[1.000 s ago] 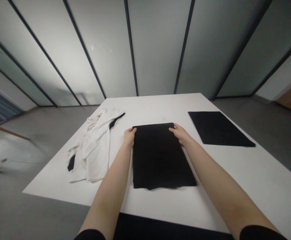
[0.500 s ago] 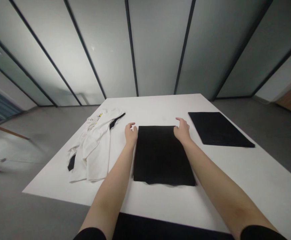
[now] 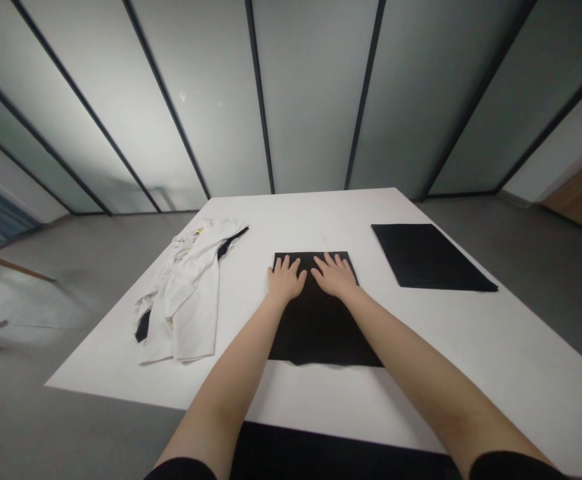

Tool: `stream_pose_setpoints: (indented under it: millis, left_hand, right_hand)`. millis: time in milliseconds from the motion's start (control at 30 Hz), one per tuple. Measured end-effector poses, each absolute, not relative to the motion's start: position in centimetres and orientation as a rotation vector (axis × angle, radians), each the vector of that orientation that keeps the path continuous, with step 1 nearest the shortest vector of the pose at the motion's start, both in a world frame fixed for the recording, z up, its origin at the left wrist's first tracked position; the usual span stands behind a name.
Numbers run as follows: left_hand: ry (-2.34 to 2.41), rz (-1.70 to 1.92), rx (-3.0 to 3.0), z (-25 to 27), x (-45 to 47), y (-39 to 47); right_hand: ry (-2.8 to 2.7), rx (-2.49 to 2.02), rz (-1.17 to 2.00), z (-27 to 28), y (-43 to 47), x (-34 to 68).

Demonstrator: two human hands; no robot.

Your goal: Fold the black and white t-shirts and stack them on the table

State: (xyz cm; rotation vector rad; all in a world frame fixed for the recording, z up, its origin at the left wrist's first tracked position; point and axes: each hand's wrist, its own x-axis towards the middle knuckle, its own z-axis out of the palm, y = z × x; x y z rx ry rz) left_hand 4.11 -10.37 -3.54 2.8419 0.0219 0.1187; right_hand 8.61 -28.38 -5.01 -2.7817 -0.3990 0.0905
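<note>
A black folded cloth (image 3: 323, 333) lies flat in front of me, nearly rectangular, with a slightly wavy near edge. On its far left part rests my left hand (image 3: 287, 279), palm down with fingers spread. My right hand (image 3: 335, 275) lies the same way on the far right part, close beside the left one. Neither hand grips anything. Whether the cloth is a garment I cannot tell.
The white table (image 3: 295, 393) carries a crumpled white garment (image 3: 191, 300) with dark parts on the left. Another flat black folded cloth (image 3: 431, 257) sits at the right. Behind the table stands a frosted glass partition (image 3: 311, 100) with dark frames.
Both hands have moved inward from the cloth's far corners and now lie flat on it with fingers spread. The black cloth stays in place.
</note>
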Motion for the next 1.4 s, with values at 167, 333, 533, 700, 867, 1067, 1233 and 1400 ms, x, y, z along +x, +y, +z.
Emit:
stream_pose_setpoints:
  millis: [167,333,533,700,867,1067,1233,1400]
  left_hand:
    - [0.009,0.169,2.690,-4.7,4.3,-9.3]
    - [-0.001,0.200,2.688,-5.9,2.7,-7.6]
    - [0.060,0.135,2.811,-5.8,0.1,-6.6]
    - [0.074,0.182,2.839,-4.9,-0.2,-7.2]
    - [-0.138,0.292,2.800,-4.1,-0.1,-7.6]
    - [-0.461,0.145,2.741,-3.7,-1.0,-8.3]
    - [-0.497,0.088,2.718,-3.8,-1.2,-8.2]
    - [-0.491,0.077,2.738,-3.5,-1.2,-8.1]
  right_hand:
    - [-0.321,-2.689,-0.066,-6.1,-30.2,9.0]
    - [-0.286,-2.620,-0.140,-7.7,-33.7,7.7]
    - [-0.245,-2.658,-0.097,-8.6,-36.9,4.2]
    - [-0.163,-2.649,-0.060,-8.3,-36.5,3.4]
    - [-0.096,-2.598,-0.057,-7.5,-35.8,3.8]
    - [-0.207,-2.194,-0.112,-6.0,-36.0,4.1]
    - [-0.043,-1.713,-0.084,-4.7,-36.5,4.5]
    - [0.144,-1.482,0.096,-3.1,-37.2,4.6]
